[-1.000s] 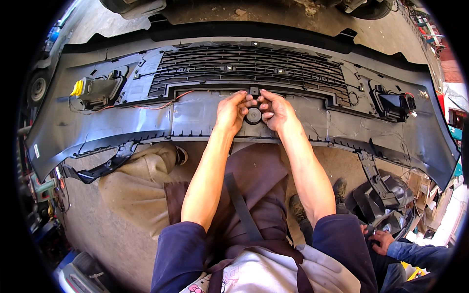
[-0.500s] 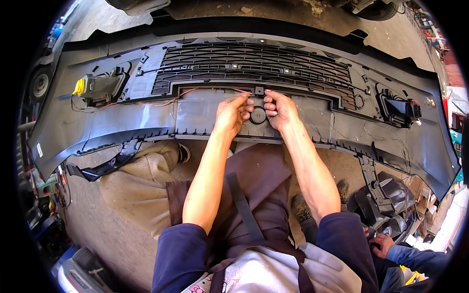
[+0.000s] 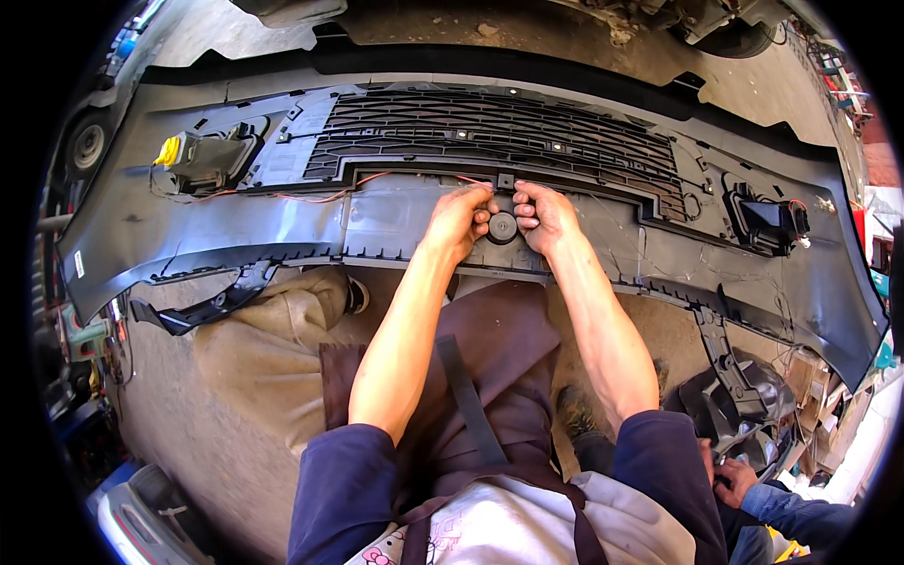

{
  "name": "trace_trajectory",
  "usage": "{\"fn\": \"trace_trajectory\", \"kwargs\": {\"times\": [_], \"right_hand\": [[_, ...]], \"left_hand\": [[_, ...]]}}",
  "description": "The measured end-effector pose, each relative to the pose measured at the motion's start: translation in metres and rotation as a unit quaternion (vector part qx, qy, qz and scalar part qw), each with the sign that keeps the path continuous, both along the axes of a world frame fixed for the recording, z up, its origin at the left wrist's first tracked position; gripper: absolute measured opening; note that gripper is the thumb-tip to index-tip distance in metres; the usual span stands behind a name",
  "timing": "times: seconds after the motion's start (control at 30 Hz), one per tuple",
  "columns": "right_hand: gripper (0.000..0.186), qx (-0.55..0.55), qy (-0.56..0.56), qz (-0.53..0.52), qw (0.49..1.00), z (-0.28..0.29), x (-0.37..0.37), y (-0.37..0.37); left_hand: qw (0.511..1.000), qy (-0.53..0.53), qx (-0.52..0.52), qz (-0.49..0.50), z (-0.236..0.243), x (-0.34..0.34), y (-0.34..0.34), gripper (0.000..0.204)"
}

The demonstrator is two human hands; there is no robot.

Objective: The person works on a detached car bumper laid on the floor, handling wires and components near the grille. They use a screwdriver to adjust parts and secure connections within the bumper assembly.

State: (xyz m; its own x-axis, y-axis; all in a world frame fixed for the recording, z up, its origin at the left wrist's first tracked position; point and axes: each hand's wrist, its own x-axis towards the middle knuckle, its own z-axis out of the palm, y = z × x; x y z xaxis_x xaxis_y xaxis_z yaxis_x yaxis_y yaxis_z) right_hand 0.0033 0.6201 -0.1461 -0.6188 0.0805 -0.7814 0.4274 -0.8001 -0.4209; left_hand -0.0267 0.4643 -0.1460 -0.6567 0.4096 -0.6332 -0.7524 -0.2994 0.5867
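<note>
A large dark car bumper (image 3: 282, 221) lies with its inner side up in front of me. Its black mesh grille (image 3: 499, 127) runs across the middle. A thin red wire (image 3: 377, 176) follows the grille's lower edge and reaches the fingers of my left hand (image 3: 461, 217), which pinch it. Close beside, my right hand (image 3: 546, 217) is closed, thumb and forefinger together; what it grips is too small to make out. Between both hands sits a round black disc (image 3: 502, 227), just below a small black square bracket (image 3: 506, 181).
A black lamp housing with a yellow plug (image 3: 168, 151) is at the bumper's left; another lamp housing (image 3: 772, 221) is at its right. Black plastic parts (image 3: 734, 395) lie at the lower right, near another person's hand (image 3: 736, 482). A wheel (image 3: 88, 146) stands far left.
The view has shifted slightly, so the bumper appears a little lower and to the right. Both hands stay together at the same spot under the grille.
</note>
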Motion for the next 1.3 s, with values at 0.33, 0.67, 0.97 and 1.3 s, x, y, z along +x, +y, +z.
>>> {"fn": "trace_trajectory", "kwargs": {"times": [0.33, 0.67, 0.97, 1.3], "right_hand": [[0.009, 0.021, 0.007, 0.025, 0.999, 0.007, 0.000, -0.003], [0.008, 0.015, 0.034, -0.002, 0.999, 0.003, 0.004, -0.003], [0.008, -0.003, 0.035, 0.012, 0.999, 0.005, 0.010, -0.001], [0.008, -0.001, 0.037, -0.005, 0.999, 0.006, 0.009, -0.001]], "left_hand": [[0.986, 0.031, -0.159, -0.042, 0.011, -0.005, 0.004, 0.011], [0.994, 0.008, -0.104, -0.030, 0.013, -0.008, 0.007, 0.015], [0.993, 0.028, -0.116, -0.003, 0.006, -0.007, 0.009, 0.016], [0.958, 0.106, -0.258, -0.068, 0.009, -0.015, 0.013, 0.021]]}}
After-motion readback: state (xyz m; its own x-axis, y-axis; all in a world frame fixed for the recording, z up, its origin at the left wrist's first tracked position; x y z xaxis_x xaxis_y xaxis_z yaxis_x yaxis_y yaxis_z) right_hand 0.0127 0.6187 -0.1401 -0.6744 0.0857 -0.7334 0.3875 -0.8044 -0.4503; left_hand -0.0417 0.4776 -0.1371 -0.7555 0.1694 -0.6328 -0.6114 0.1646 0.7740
